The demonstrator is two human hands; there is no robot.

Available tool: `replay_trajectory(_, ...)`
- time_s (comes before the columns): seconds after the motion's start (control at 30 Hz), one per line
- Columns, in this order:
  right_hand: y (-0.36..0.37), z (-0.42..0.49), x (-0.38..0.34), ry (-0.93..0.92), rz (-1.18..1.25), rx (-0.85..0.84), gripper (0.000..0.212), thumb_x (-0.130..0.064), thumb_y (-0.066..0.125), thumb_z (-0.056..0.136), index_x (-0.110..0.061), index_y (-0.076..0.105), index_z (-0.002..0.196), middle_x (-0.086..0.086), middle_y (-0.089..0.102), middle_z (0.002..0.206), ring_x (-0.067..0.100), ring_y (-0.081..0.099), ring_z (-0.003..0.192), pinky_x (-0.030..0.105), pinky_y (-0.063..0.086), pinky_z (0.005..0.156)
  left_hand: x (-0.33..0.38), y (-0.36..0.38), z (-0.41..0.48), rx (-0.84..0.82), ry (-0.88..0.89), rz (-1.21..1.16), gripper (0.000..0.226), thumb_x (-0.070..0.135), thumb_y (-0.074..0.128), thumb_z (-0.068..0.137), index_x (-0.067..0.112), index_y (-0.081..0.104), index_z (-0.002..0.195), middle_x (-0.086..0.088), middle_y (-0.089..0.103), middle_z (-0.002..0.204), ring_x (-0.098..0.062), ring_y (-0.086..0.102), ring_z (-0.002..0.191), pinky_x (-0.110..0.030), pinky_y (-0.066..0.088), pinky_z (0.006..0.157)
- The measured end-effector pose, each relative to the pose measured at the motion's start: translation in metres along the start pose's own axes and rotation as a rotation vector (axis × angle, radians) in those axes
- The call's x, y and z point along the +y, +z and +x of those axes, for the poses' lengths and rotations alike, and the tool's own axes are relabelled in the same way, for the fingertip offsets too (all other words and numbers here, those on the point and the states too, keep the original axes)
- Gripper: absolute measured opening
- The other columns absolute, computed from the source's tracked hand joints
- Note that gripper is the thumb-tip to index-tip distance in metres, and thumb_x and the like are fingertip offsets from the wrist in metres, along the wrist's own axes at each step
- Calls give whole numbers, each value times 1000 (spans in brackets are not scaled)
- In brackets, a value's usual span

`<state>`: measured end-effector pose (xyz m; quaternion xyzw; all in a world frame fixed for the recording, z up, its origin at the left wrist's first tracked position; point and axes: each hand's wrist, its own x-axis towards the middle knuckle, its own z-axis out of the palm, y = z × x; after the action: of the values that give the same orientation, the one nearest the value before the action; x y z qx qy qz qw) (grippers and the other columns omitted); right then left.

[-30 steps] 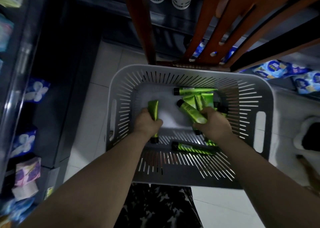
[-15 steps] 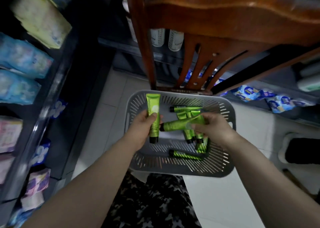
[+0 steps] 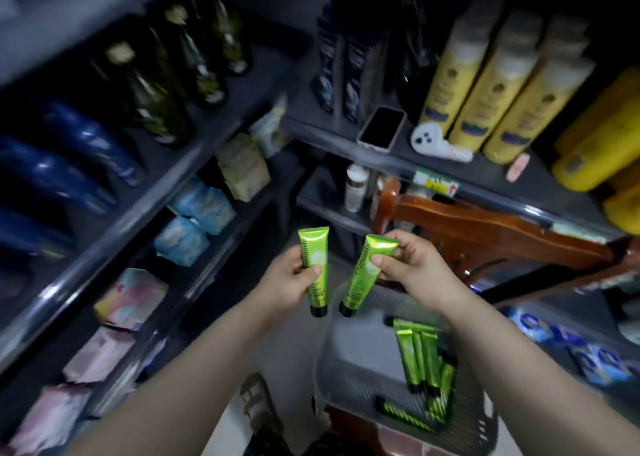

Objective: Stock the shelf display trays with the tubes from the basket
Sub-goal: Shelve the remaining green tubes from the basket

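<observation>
Left hand point(image 3: 294, 277) grips one green tube point(image 3: 316, 271); right hand point(image 3: 403, 265) pinches another point(image 3: 363, 275), cap-down, above the grey basket point(image 3: 346, 358).

We see the left tube point(image 3: 316, 270) and the right tube point(image 3: 363, 275), both glossy lime green with black caps, like the loose tubes point(image 3: 420, 358) in the pale grey basket point(image 3: 349, 379). Beyond, we note yellow bottles point(image 3: 491, 85), deep blue bottles point(image 3: 86, 144) and a reddish-brown chair point(image 3: 485, 227).

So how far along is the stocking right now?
Done: no green tubes show on the shelves yet. In hand: the left hand grips one tube and the right hand pinches another tube, both above the basket. Left: both of those, plus a pile of tubes lying in the basket.
</observation>
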<state>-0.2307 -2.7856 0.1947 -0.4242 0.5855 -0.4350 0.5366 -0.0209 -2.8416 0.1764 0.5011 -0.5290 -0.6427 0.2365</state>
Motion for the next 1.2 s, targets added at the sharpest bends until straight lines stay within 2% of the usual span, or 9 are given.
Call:
replay_trajectory(0.13,33,29,-60,-124,-63,-68,19,2,61,86,-16,56,83,15,53,74,14,54,67,17,51,60,55,-52,-14,58,92,16,16,7,56,92,16,58,106,-1,62,98,-19,58,96,-39,48,90)
replay_trajectory(0.23,62,48,-106,-201,-84,-120,18,2,62,86,-16,57,85,15,54,73,12,54,64,17,50,58,95,-95,-28,96,207,86,14,12,55,93,24,59,101,1,63,95,-13,58,89,-34,48,82)
replay_trajectory(0.3,82,60,-137,-257,-96,-162,18,1,63,86,-16,59,85,8,56,69,11,55,63,19,51,58,124,-127,-40,141,279,184,14,14,57,93,24,60,102,-4,63,96,-12,57,84,-33,49,75)
replay_trajectory(0.4,113,74,-187,-366,-136,-224,19,1,63,85,-18,60,83,-5,51,60,14,55,68,21,53,62,166,-173,-64,202,342,240,13,15,60,91,21,63,102,-3,68,95,-20,63,91,-43,51,86)
replay_trajectory(0.53,156,87,-256,-527,-187,-277,15,-2,65,82,-15,59,83,10,45,65,18,48,66,27,48,65,223,-224,-96,273,469,285,13,15,60,91,25,61,99,3,69,94,-13,64,89,-26,54,74)
replay_trajectory(0.63,190,96,-306,-609,-193,-329,15,-4,64,80,-17,58,83,18,51,73,25,49,74,40,45,69,266,-257,-122,322,539,242,15,9,58,91,22,58,98,1,67,90,-11,65,83,-29,55,72)
replay_trajectory(0.87,271,116,-405,-807,-165,-418,18,3,58,86,-14,54,88,-5,66,66,4,64,63,22,56,61,360,-340,-194,568,784,368,10,11,60,90,17,59,99,-10,64,99,-17,63,87,-33,57,77)
replay_trajectory(1.07,343,132,-454,-897,-188,-455,19,2,58,88,-16,55,86,-7,67,64,7,66,65,28,58,66,392,-418,-217,764,753,505,15,7,61,88,21,57,87,0,63,87,-3,62,68,-15,51,56)
replay_trajectory(1.2,382,143,-475,-931,-157,-463,21,6,55,89,-15,53,84,-11,65,57,1,64,57,16,51,51,395,-463,-215,857,642,583,16,7,67,84,18,55,82,1,57,76,-9,57,66,-18,52,58)
